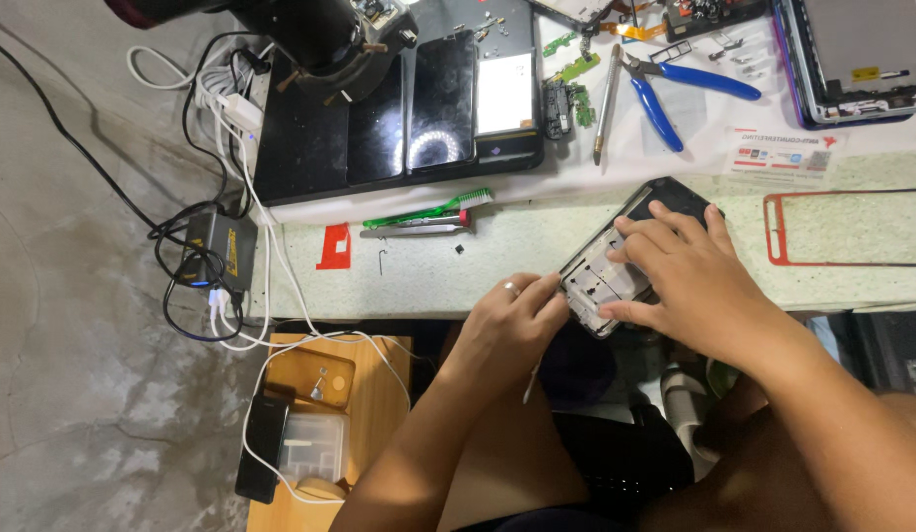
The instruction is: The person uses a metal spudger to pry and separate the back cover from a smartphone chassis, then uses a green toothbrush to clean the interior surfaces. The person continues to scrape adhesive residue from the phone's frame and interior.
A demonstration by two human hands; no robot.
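Here, we are looking down at an opened black smartphone with its back removed and pale metal inner plates showing [616,271], lying tilted at the near edge of the pale work surface [497,261], partly overhanging it, probably so both hands can reach it from the lap side.

The right hand [689,281] is lying flat over the phone, fingers spread and pressing down on the inner frame; we judge this is steadying the body against sliding. The left hand [517,320] is curled at the phone's lower corner, its fingertips pinching a thin pale rod-like tool [531,382] whose tail is sticking out below the wrist; the working tip is hidden behind the fingers, so we cannot tell where it is touching.

Farther back, well apart from the hands, a green-handled toothbrush [433,209] and grey metal tweezers [414,231] are lying side by side, within easy reach. Blue-handled pliers [680,89] are resting on a white mat [704,148], near small green circuit boards [576,71]. Dark phone screens [440,99] are lined up on a black pad, kept away from the working edge. A red rectangular adhesive frame [842,229] is lying flat to the right.
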